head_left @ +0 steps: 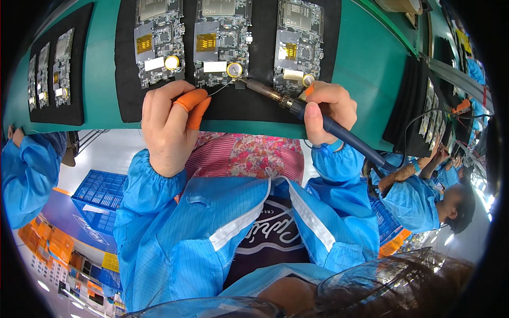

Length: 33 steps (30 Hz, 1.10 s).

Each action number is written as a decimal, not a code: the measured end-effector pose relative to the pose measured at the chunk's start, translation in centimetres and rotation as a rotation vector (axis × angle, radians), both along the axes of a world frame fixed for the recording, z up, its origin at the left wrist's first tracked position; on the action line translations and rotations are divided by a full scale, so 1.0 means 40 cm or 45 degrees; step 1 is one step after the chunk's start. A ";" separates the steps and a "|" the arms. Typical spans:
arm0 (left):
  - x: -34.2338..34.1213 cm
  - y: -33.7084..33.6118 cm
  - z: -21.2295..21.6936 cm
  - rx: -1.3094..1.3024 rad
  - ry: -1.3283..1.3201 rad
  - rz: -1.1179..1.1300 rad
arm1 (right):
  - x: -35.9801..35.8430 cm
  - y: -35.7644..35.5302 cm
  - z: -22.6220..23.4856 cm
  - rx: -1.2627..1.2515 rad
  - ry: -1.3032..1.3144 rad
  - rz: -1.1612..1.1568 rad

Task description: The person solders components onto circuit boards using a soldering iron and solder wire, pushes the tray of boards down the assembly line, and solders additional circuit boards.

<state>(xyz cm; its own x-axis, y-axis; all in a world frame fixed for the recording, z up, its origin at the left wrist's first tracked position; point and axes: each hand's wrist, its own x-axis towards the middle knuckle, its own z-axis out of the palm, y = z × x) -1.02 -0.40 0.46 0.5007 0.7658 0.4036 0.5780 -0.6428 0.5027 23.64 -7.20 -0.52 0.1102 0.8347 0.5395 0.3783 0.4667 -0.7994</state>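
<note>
Blue sleeves point(175, 222) frame our view, and beyond them our right hand point(326, 111) has its fingers clenched pen-style around the soldering iron point(318, 119), so its tip reaches the round coin cell point(234, 69) on the middle circuit board point(221, 42). Our left hand point(167, 124), two fingers point(192, 103) in orange cots, pinches a thin solder wire point(218, 89) toward that tip, both hands braced on the black mat point(228, 108) over the green table point(366, 63) for steadiness.
</note>
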 end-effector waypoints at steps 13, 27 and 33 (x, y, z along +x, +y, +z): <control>0.016 0.004 -0.013 -0.001 0.014 -0.065 | 0.002 -0.004 0.002 -0.106 -0.074 -0.016; -0.004 0.000 0.005 -0.086 -0.084 -0.002 | -0.002 -0.040 0.019 -0.249 0.418 -0.093; -0.020 0.001 0.008 -0.087 -0.094 0.058 | 0.003 -0.032 0.041 -0.434 0.387 -0.030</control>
<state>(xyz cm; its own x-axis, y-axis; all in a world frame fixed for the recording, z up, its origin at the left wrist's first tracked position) -1.83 -0.36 0.79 0.4356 0.8139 0.3844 0.5654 -0.5797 0.5867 23.77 -8.47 1.14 0.2420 0.9544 0.1748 0.1105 0.1519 -0.9822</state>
